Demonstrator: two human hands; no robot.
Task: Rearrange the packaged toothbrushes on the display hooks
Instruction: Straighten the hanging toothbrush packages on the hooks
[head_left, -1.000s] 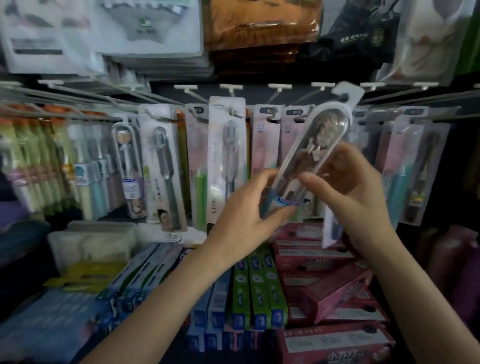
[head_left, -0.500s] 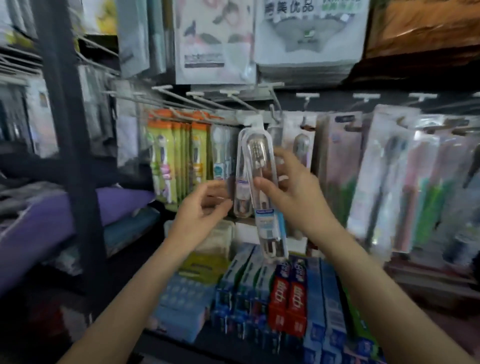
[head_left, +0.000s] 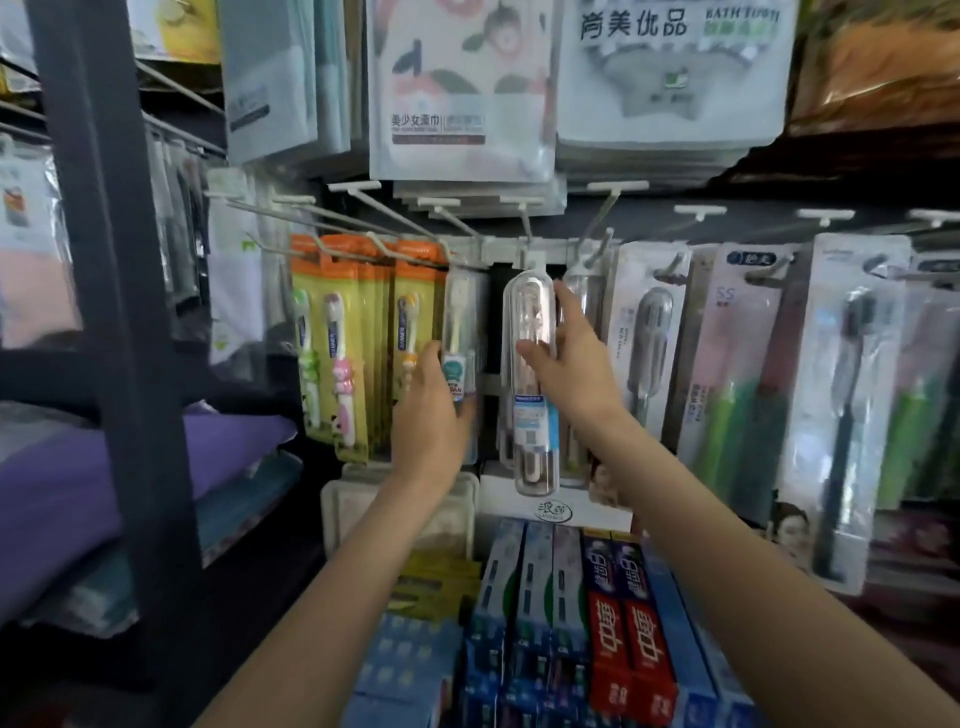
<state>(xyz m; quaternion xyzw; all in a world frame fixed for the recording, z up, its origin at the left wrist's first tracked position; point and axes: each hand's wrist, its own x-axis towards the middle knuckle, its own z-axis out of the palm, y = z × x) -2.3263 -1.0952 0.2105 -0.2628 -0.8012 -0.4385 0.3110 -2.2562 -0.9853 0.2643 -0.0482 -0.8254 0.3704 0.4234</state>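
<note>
Scene: A person stands at a shop's hook rack (head_left: 395, 218), both arms reaching in among packaged toothbrushes.
Right hand: The right hand (head_left: 566, 358) pinches a clear capsule-shaped toothbrush pack (head_left: 530, 384), thumb on the front face and fingers on its right edge, near the upper half.
Pack position: It hangs upright at the middle of the rack, its white hang tab (head_left: 531, 258) right at the tip of a hook; whether the tab is threaded on cannot be told.
Left hand: The left hand (head_left: 431, 410) rests with fingers nearly straight against a neighbouring slim pack with a teal label (head_left: 456, 358), on the hook to the left, holding nothing.
Surroundings: Orange-topped children's brushes (head_left: 332, 343) fill the rack's left end; carded brushes (head_left: 727, 364) run toward the right edge; toothpaste boxes (head_left: 608, 613) stack on the shelf below; towel packs (head_left: 457, 88) hang above.
Handling: The pack looks light and rigid, a smooth plastic shell likely to slip under a loose pinch. A hold across its narrow sides, high up, should give best control of the tab.
Risk: The thin tab seems the weak spot; forcing it onto the hook at an angle could tear or bend it.
</note>
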